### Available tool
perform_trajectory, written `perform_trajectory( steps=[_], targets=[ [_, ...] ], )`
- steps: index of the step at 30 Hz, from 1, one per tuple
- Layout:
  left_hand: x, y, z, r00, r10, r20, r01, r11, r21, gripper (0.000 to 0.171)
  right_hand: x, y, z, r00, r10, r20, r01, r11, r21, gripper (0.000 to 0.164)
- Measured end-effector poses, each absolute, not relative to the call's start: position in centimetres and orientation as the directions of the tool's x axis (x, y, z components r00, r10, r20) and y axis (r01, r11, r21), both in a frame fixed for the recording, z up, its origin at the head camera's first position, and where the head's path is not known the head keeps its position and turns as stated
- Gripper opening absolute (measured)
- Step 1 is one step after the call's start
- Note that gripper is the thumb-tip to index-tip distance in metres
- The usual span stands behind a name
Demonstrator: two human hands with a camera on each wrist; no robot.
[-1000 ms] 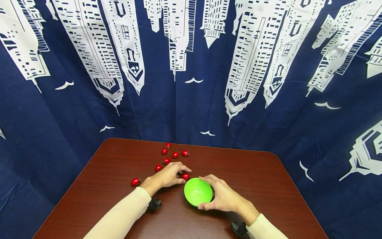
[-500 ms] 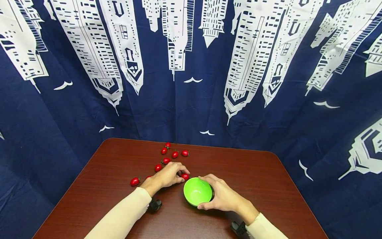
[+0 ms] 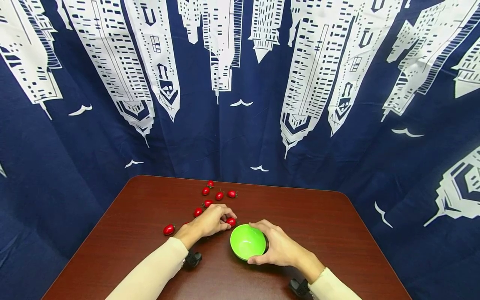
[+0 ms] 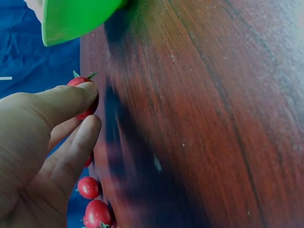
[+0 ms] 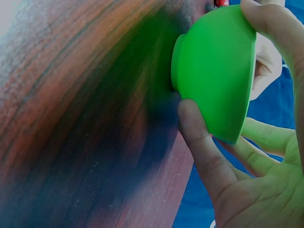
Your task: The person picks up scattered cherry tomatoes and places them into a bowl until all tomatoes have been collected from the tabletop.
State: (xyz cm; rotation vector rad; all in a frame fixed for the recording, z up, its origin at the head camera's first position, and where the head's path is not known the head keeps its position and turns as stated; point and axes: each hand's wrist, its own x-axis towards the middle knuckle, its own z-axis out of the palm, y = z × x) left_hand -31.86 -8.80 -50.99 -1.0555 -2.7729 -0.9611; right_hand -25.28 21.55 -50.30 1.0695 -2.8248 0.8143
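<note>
Between thumb and fingers, my left hand [image 3: 211, 221] pinches a red cherry tomato [image 3: 231, 222] just beyond the bowl's left rim. In the left wrist view the same tomato [image 4: 84, 97] shows a green stem, with the thumb lying over it. My right hand [image 3: 281, 246] grips a small green bowl [image 3: 247, 242] from its right side. Seen from the right wrist, the thumb lies at the bowl's [image 5: 213, 71] rim and a fingertip touches its outer wall near the foot. The inside of the bowl appears bare in the head view.
Several other cherry tomatoes lie on the brown table [image 3: 300, 216], mostly beyond my left hand, such as one [image 3: 232, 194] at the back. Another tomato [image 3: 169, 229] lies left of my left wrist. A blue curtain [image 3: 232, 137] with white buildings hangs behind the table.
The fingers of my left hand have closed in on the cherry tomato, which they now pinch. My right hand and the bowl have hardly moved.
</note>
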Motion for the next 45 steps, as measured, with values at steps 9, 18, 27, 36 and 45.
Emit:
perform_trajectory(
  steps=[9,18,27,36,45],
  targets=[
    [-31.2,-9.3,-50.3,-0.78,0.58,0.235,0.601,0.591,0.538,0.032,-25.3,21.7,-50.3,-0.765,-0.617,0.187,-0.62,0.624,-0.476,0.102],
    [-30.6,-9.7,-49.3,-0.763,0.582,0.282,0.632,0.578,0.517,0.032,-25.4,21.6,-50.3,-0.756,-0.621,0.206,-0.633,0.613,-0.473,0.102],
    [-29.5,-9.5,-48.1,-0.743,0.596,0.303,0.659,0.574,0.486,0.034,-25.4,21.7,-50.5,-0.753,-0.622,0.215,-0.639,0.611,-0.467,0.101],
    [-28.0,-8.7,-46.5,-0.708,0.631,0.318,0.697,0.551,0.458,0.033,-25.5,21.8,-50.4,-0.749,-0.626,0.216,-0.643,0.612,-0.461,0.101],
    [-27.1,-7.9,-46.4,-0.672,0.669,0.318,0.727,0.511,0.459,0.033,-25.4,21.7,-50.3,-0.749,-0.629,0.207,-0.639,0.604,-0.477,0.1]
  ],
)
